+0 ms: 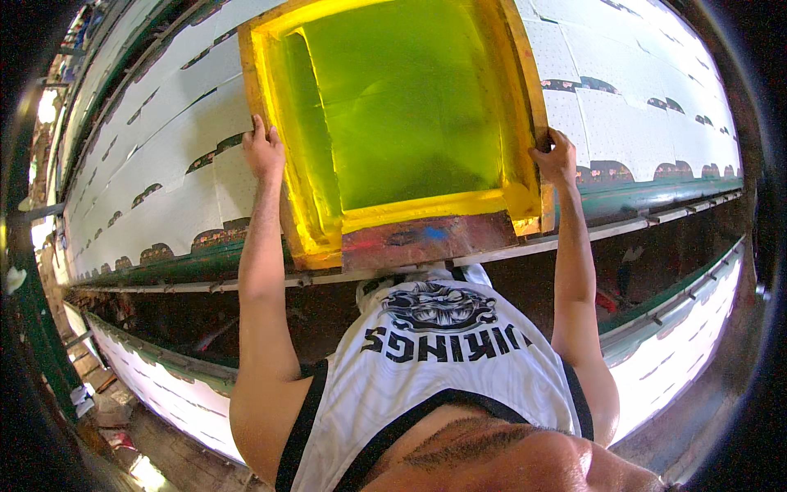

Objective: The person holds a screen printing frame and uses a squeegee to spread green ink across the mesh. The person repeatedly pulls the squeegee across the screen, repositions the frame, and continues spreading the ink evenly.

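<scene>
Head view: yellow screen-printing frame [410,115] stands over white sheets [176,160]; contact unclear. Left hand [263,152] grips its left side, right hand [556,159] its right. Handling appears under way; release not yet done; print beneath it cannot be verified.

Behind you, a second table [680,353] shows on both sides, its white top glaring and its edge green. At your far left you have a dark post [41,361]; near it, a small red thing [121,441], too blurred to name, and a bright patch [148,474] mark the floor [197,465].
</scene>
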The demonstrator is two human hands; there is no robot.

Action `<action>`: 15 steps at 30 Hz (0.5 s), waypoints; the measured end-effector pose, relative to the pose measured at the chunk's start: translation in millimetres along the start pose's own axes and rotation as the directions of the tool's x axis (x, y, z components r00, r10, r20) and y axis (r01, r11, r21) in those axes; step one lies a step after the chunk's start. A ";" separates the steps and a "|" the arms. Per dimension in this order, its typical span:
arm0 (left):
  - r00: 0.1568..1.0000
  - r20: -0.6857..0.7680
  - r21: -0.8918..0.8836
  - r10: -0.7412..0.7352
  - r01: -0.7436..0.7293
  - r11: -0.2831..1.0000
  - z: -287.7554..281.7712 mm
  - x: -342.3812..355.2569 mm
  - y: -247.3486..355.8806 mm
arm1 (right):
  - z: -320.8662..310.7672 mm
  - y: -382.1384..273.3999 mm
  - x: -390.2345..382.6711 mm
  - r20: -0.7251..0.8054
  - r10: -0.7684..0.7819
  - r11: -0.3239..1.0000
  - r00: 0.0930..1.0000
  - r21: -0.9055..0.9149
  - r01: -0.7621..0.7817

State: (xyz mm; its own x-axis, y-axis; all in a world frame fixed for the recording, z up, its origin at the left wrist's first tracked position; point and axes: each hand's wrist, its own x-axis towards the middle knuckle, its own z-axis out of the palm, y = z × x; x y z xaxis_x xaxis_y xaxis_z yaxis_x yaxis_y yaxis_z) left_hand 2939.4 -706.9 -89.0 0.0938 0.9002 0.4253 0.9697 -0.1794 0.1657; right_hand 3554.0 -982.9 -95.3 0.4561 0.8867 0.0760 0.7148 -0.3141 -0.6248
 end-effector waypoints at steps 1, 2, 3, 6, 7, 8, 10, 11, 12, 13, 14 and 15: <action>1.000 0.006 0.016 -0.003 0.003 1.000 1.5 -7.3 8.8 | -3.6 7.9 1.8 0.030 0.006 1.000 1.000 0.002 -0.006; 1.000 0.011 0.032 -0.006 0.005 0.999 2.6 -11.9 16.3 | -4.5 14.4 2.1 0.018 -0.005 1.000 1.000 0.003 0.005; 0.996 0.067 0.002 -0.056 0.056 0.998 3.6 -10.2 21.7 | -5.5 20.6 0.5 0.006 -0.016 1.000 1.000 0.003 0.016; 0.999 0.037 0.017 -0.013 0.013 1.000 13.7 -14.0 36.7 | -11.4 37.3 2.7 -0.018 -0.038 0.999 0.999 0.021 0.038; 0.999 0.048 0.002 -0.021 0.021 1.000 19.0 -13.2 39.8 | -12.5 40.0 6.5 -0.030 -0.045 0.998 0.999 0.033 0.046; 0.998 0.059 -0.011 -0.030 0.030 0.999 24.4 -15.0 41.5 | -13.8 39.6 9.2 -0.005 -0.026 0.999 1.000 0.021 0.026; 0.996 0.077 -0.003 -0.052 0.053 0.999 31.9 -18.1 42.9 | -18.4 39.6 10.1 0.046 0.020 1.000 0.999 -0.009 -0.019; 0.994 0.085 0.019 -0.066 0.065 0.998 34.6 -19.8 43.4 | -18.9 35.4 9.0 0.042 0.018 1.000 0.999 0.013 -0.018; 0.992 0.093 0.040 -0.080 0.076 0.996 37.6 -20.9 43.7 | -17.1 38.8 10.8 0.064 0.026 1.000 0.998 0.008 -0.027; 0.989 0.121 0.030 -0.087 0.084 0.996 41.6 -21.4 46.7 | -16.4 43.5 13.1 0.085 0.038 0.999 0.996 0.000 -0.038; 0.985 0.148 0.018 -0.093 0.091 0.996 46.3 -21.3 50.2 | -15.1 47.5 12.7 0.105 0.050 0.999 0.993 -0.008 -0.049; 0.980 0.175 0.006 -0.097 0.098 0.995 49.6 -20.3 51.6 | -12.8 50.7 8.9 0.119 0.092 0.995 0.989 -0.058 -0.086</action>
State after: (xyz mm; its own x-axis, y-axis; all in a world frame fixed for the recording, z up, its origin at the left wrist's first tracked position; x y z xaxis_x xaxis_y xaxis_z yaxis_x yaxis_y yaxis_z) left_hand 2998.7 -714.7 -133.2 0.0372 0.9689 0.2447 0.9757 -0.0881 0.2007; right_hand 3601.1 -995.2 -116.4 0.4537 0.8880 -0.0753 0.7025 -0.4083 -0.5829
